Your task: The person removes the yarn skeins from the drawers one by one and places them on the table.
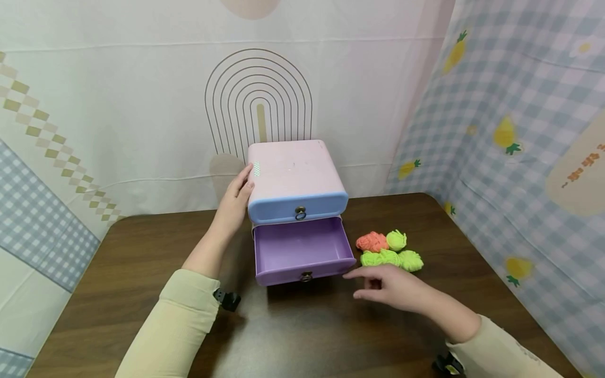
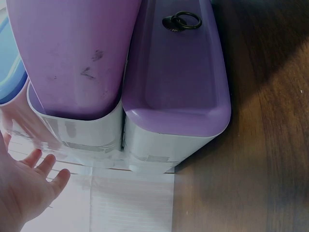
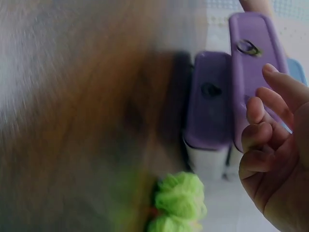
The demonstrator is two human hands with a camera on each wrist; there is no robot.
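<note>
A small drawer cabinet with a pale pink top stands on the table. Its blue top drawer is closed, while the purple middle drawer is pulled out. Below it, a second purple drawer is closed. My left hand rests against the cabinet's left side, fingers extended near the top edge. Just right of the pulled-out drawer's front corner is my right hand, holding nothing. Its index finger points toward that corner and the other fingers bend loosely; whether the fingertip touches cannot be told.
Beside the cabinet on the right lie a coral yarn ball and several lime-green yarn balls, close to my right hand. The dark wooden table meets a patterned cloth backdrop behind and along the sides.
</note>
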